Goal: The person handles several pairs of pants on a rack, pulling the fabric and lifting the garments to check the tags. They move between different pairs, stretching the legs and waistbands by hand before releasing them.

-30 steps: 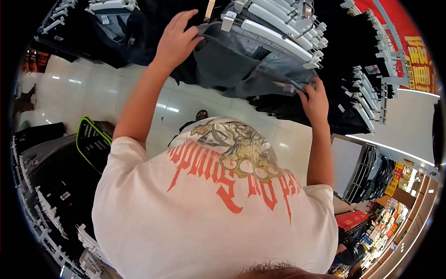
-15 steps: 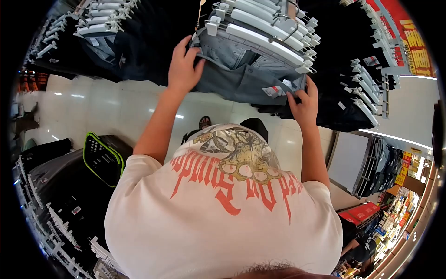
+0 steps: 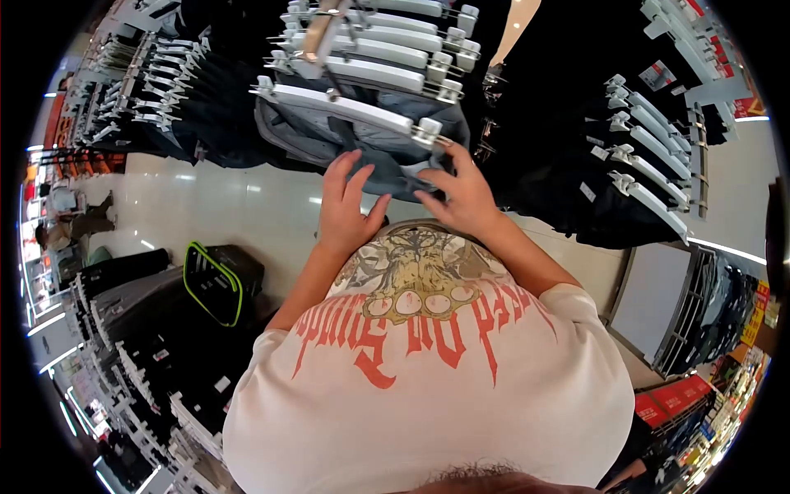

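Trousers (image 3: pixel 383 156), grey, hang clipped to a white hanger (image 3: pixel 346 109) on the rack at 12 o'clock, just ahead of the chest. The left hand (image 3: pixel 350 206) lies flat and released against the cloth, steadying it. The right hand (image 3: pixel 461 193) pinches the fabric at 1 o'clock, apparently keeping it spread. A basket (image 3: pixel 212 284) sits on the floor at 9 o'clock.

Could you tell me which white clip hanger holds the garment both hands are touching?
The nearest white plastic clip hanger, carrying grey trousers; left hand and right hand rest on them, unlike those behind.
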Demonstrator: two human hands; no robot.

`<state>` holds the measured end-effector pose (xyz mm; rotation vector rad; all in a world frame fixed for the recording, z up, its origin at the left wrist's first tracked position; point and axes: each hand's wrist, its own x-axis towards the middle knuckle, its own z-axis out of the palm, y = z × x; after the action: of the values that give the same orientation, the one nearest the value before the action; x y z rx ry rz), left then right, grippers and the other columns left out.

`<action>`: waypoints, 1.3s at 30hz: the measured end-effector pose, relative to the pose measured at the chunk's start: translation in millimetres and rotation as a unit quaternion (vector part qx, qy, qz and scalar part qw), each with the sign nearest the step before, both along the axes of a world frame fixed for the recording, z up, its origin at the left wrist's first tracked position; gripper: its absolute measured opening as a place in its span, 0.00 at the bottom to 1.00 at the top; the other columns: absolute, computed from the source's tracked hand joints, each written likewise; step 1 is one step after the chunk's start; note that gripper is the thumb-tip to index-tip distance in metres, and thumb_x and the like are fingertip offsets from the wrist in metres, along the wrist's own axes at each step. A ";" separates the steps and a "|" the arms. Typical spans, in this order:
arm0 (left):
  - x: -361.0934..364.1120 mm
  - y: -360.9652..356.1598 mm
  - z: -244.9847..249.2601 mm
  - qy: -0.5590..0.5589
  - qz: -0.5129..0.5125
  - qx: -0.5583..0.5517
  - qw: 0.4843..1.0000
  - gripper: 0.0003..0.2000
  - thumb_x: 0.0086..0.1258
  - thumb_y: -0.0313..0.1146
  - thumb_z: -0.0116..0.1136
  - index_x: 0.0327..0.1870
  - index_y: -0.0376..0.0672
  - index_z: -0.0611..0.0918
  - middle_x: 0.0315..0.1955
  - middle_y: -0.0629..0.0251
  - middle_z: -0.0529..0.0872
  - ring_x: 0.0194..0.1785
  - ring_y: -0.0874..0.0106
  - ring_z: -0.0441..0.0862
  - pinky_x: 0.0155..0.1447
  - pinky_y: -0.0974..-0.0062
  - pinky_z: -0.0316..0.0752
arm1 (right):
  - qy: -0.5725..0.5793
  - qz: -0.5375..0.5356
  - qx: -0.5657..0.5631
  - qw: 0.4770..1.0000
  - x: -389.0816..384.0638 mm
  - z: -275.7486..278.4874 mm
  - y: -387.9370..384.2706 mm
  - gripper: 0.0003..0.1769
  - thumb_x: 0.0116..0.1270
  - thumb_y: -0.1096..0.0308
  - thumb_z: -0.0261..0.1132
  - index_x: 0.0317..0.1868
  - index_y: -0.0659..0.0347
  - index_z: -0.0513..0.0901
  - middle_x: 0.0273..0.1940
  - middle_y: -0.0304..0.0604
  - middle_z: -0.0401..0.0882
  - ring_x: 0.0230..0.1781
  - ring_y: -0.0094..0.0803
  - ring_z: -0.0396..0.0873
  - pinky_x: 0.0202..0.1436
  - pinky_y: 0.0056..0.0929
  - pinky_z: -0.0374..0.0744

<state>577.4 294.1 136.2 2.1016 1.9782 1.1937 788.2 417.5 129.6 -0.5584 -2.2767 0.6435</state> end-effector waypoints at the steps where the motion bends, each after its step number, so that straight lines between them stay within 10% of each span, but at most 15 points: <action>1: 13.2 6.1 0.9 0.011 -0.005 -0.009 1.000 0.28 0.57 0.30 0.74 0.59 0.36 0.78 0.66 0.47 0.73 0.68 0.44 0.70 0.69 0.52 0.69 | -0.007 0.030 -0.046 0.998 7.7 0.3 0.7 0.20 0.56 0.65 0.78 0.49 0.54 0.84 0.64 0.63 0.71 0.56 0.60 0.78 0.56 0.43 0.81; 10: 104.6 12.0 -2.2 -0.059 0.063 -0.124 0.989 0.21 0.60 0.26 0.69 0.56 0.38 0.80 0.53 0.50 0.83 0.62 0.44 0.76 0.63 0.55 0.73 | 0.089 0.209 -0.247 0.942 43.2 -16.5 20.4 0.39 0.63 0.69 0.70 0.73 0.61 0.64 0.67 0.57 0.71 0.64 0.56 0.75 0.67 0.41 0.75; 23: 122.3 -7.4 3.4 0.011 0.111 -0.111 0.988 0.17 0.62 0.25 0.68 0.53 0.39 0.83 0.52 0.53 0.85 0.60 0.48 0.78 0.72 0.47 0.66 | 0.071 0.149 -0.228 0.960 37.3 -33.1 20.7 0.35 0.59 0.72 0.70 0.68 0.62 0.71 0.68 0.56 0.69 0.71 0.53 0.66 0.71 0.41 0.70; 30: 105.8 -34.4 5.2 0.012 0.137 -0.105 0.985 0.10 0.62 0.25 0.67 0.44 0.40 0.82 0.43 0.58 0.86 0.62 0.52 0.78 0.73 0.41 0.62 | 0.045 0.152 -0.470 0.868 9.0 -66.7 -11.8 0.36 0.58 0.74 0.71 0.68 0.65 0.71 0.65 0.55 0.73 0.69 0.48 0.70 0.72 0.37 0.68; 39: 54.6 -62.8 -17.5 -0.022 0.050 -0.074 0.996 0.07 0.62 0.24 0.66 0.41 0.41 0.84 0.40 0.60 0.88 0.56 0.59 0.84 0.74 0.46 0.64 | 0.177 -0.070 -0.265 0.945 1.6 -73.2 -9.0 0.44 0.65 0.73 0.61 0.79 0.66 0.52 0.74 0.57 0.54 0.76 0.49 0.56 0.79 0.43 0.55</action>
<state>632.0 231.3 118.7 1.9131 2.1036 1.0587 789.7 408.5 56.5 -0.7771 -1.7040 1.1921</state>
